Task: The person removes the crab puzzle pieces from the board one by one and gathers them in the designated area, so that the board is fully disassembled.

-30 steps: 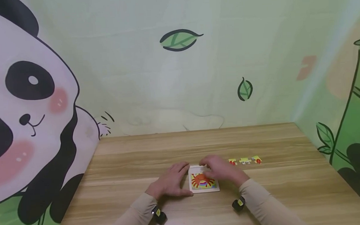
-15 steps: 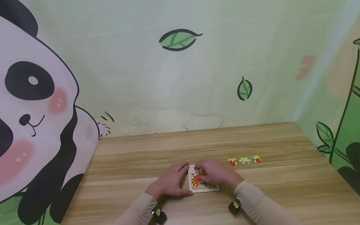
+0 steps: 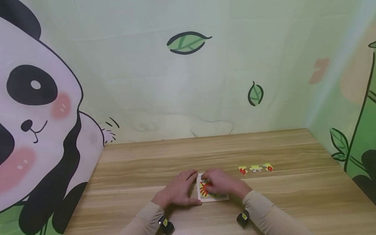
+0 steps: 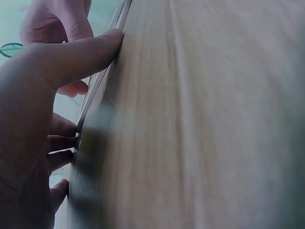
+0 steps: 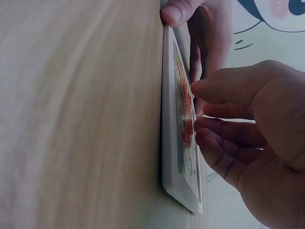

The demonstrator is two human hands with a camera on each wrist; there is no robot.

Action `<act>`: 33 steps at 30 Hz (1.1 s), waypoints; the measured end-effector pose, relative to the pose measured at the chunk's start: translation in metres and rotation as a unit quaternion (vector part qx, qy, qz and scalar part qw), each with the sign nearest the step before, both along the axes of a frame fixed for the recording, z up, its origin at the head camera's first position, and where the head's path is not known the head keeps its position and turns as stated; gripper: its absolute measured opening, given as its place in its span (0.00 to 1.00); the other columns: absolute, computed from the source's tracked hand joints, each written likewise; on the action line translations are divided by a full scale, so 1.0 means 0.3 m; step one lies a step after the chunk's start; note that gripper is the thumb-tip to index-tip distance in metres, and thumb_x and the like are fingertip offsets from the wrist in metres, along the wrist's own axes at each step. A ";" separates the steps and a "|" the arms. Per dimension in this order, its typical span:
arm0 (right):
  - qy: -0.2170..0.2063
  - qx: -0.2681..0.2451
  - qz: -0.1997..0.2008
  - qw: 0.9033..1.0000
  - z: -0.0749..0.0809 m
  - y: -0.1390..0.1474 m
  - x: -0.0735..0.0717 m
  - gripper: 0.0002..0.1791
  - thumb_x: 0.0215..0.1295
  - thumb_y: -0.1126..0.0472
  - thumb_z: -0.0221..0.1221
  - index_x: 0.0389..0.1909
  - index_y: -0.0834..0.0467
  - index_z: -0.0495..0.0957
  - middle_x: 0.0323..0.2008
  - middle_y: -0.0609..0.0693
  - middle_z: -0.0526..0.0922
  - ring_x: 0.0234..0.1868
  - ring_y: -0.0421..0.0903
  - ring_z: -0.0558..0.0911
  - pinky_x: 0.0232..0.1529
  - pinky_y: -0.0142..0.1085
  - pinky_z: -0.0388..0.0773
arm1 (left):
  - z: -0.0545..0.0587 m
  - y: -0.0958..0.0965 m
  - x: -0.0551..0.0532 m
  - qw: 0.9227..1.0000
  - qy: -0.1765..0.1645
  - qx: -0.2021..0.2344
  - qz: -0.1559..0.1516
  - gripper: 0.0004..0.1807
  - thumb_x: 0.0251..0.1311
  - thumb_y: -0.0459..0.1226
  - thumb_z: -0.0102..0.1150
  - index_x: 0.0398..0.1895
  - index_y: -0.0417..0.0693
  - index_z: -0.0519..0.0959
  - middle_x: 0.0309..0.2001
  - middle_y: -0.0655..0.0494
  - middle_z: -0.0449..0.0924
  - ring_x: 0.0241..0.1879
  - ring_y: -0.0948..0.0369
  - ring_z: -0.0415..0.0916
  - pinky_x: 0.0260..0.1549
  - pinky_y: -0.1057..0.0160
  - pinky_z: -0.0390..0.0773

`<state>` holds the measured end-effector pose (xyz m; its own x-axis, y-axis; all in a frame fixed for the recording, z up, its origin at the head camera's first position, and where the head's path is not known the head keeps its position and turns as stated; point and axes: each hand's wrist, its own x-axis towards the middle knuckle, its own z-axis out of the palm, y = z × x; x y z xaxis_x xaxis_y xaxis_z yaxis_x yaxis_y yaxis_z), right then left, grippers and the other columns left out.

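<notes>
A small white-framed jigsaw puzzle (image 3: 202,199) lies flat on the wooden table, with a red crab picture partly covered by my right hand. My left hand (image 3: 177,189) lies spread at the frame's left side, its thumb at the near left corner and its fingers by the upper left. My right hand (image 3: 222,182) reaches over the puzzle from the right. In the right wrist view, its thumb and bent fingertips (image 5: 202,136) stand apart at the picture surface, and no loose piece shows between them. What lies under the palm is hidden.
Three loose yellow and red puzzle pieces (image 3: 256,168) lie in a row right of the frame, farther back. The wooden table (image 3: 139,157) meets a printed wall cloth (image 3: 137,81) behind, with a panda drawn at the left. Both wrists wear small black cameras (image 3: 243,218).
My right hand has shifted left and slightly toward me over the puzzle, covering more of the crab. The left hand, frame and three loose pieces stay where they were.
</notes>
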<state>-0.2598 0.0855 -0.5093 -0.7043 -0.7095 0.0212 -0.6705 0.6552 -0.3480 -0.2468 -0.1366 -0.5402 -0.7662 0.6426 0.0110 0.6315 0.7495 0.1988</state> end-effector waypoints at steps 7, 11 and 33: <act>0.008 0.000 0.009 1.000 0.008 -0.004 0.004 0.17 0.59 0.59 0.64 0.49 0.61 0.81 0.42 0.50 0.82 0.36 0.39 0.75 0.41 0.34 0.78 | 0.003 0.002 0.001 1.000 0.004 -0.005 -0.001 0.58 0.48 0.70 0.58 0.74 0.42 0.58 0.73 0.48 0.57 0.72 0.51 0.56 0.73 0.51 0.56; 0.013 -0.001 0.016 1.000 0.011 -0.006 0.006 0.17 0.59 0.59 0.64 0.48 0.61 0.81 0.40 0.50 0.82 0.34 0.39 0.73 0.38 0.32 0.76 | 0.006 0.004 0.002 1.000 0.006 -0.005 -0.001 0.57 0.48 0.70 0.59 0.73 0.42 0.58 0.73 0.48 0.57 0.72 0.51 0.57 0.73 0.51 0.56; 0.009 0.000 0.029 1.000 0.007 -0.020 0.004 0.10 0.57 0.63 0.64 0.40 0.58 0.81 0.32 0.47 0.78 0.30 0.37 0.70 0.32 0.28 0.71 | 0.008 0.002 0.002 1.000 0.013 0.000 -0.006 0.57 0.48 0.70 0.59 0.73 0.41 0.59 0.73 0.47 0.58 0.72 0.51 0.57 0.72 0.51 0.58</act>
